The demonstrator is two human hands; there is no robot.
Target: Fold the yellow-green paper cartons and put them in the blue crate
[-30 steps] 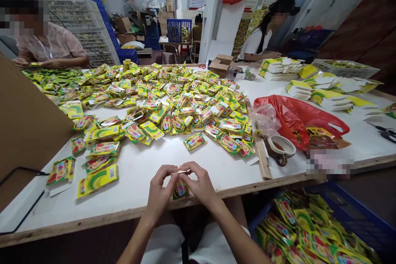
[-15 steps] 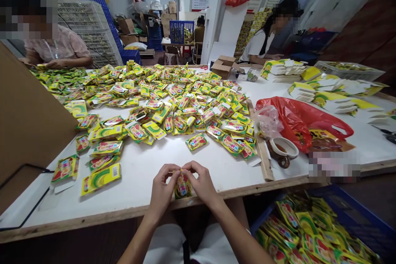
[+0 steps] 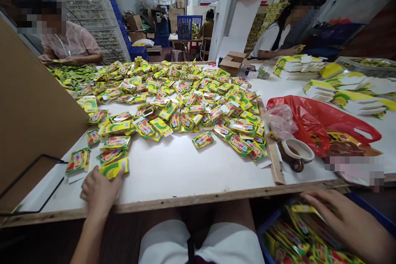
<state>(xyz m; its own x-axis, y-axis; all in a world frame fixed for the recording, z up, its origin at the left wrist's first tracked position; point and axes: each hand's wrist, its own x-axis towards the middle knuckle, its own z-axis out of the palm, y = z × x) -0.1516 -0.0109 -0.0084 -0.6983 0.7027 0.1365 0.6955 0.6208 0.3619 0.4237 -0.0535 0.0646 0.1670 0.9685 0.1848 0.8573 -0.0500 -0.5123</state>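
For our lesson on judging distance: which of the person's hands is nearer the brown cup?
Right. The right hand is over the blue crate, below and right of the brown cup in view; the left hand is far left, at a yellow packet.

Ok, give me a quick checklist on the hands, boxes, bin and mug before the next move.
1. Left hand at a box: ok, thumb and fingers are about the yellow box at lower left.
2. Left hand's grip firm: cannot tell.
3. Right hand at the bin: ok, it is over the packets.
4. Right hand holding a packet: cannot tell, its fingertips are blurred.
5. Flap tucked in on the leftmost box: not ok, a white flap sticks out.
6. Mug upright: ok, beside the wooden strip, with liquid inside.
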